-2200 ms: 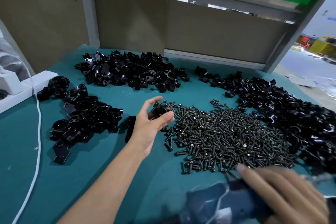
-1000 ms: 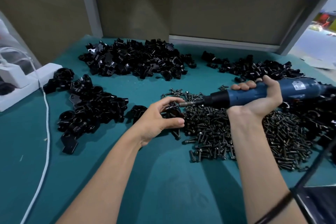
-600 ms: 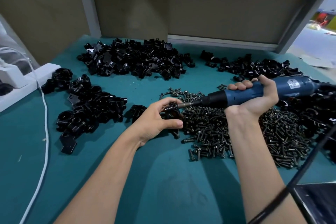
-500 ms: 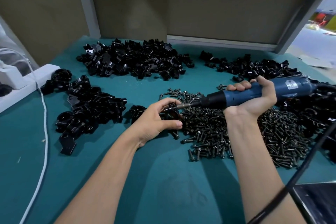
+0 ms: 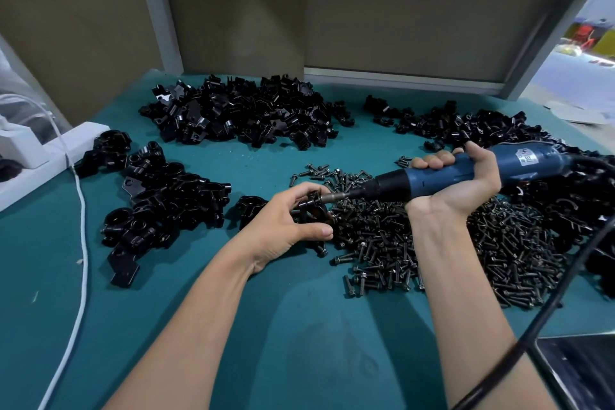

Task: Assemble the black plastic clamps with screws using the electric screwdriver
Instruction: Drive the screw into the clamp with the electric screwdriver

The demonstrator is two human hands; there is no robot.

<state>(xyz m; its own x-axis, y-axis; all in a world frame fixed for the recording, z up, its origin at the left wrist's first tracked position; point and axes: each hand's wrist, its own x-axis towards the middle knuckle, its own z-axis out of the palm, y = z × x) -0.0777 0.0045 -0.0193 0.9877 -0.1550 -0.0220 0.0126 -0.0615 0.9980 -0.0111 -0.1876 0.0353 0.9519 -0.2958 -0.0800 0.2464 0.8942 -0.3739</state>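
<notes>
My left hand [image 5: 286, 220] grips a black plastic clamp [image 5: 314, 208] at the left edge of the pile of dark screws [image 5: 432, 240]; my fingers hide most of the clamp. My right hand [image 5: 462, 180] holds the blue electric screwdriver [image 5: 466, 171] nearly level, pointing left. Its metal bit [image 5: 336, 197] touches the clamp in my left hand. Whether a screw sits under the bit is hidden.
Heaps of black clamp parts lie at the back [image 5: 246, 116], on the left [image 5: 156, 200] and along the right [image 5: 499, 130]. A white power strip [image 5: 40, 156] and white cable [image 5: 81, 243] are at the left. The screwdriver's black cord [image 5: 549, 303] crosses a dark object [image 5: 585, 369] at bottom right.
My right hand picked up the screwdriver from the lower right and brought its bit to the clamp in my left hand. In the last half second almost nothing has shifted.
</notes>
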